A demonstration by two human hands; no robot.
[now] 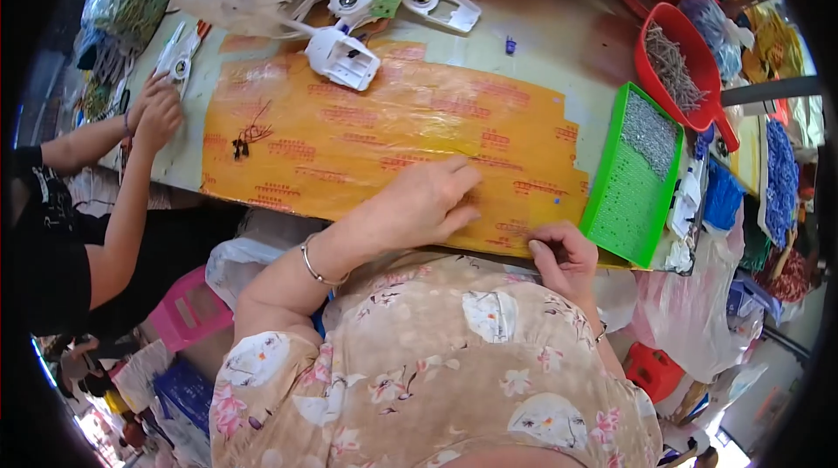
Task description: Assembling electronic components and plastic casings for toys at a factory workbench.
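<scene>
My left hand (pixel 429 199) rests on the yellow-orange sheet (pixel 349 123) with red print that covers the table's near part. Its fingers curl loosely, the thumb stands apart from them, and nothing shows in the gap. At the table's front edge, my right hand (pixel 567 257) is curled, with thumb and forefinger close together; what they hold, if anything, is hidden. A tiny blue piece (pixel 557 202) lies on the sheet just beyond the right hand. Farther left on the sheet is a small bunch of dark red wires with black ends (pixel 251 138).
White plastic housings (pixel 345 58) pile up at the back, beside a purple part (pixel 511 45). On the right stand a green tray (pixel 602 197) of small metal pieces and a red scoop (pixel 646 62) of screws. A co-worker's hands (pixel 159 114) hold a white part at left.
</scene>
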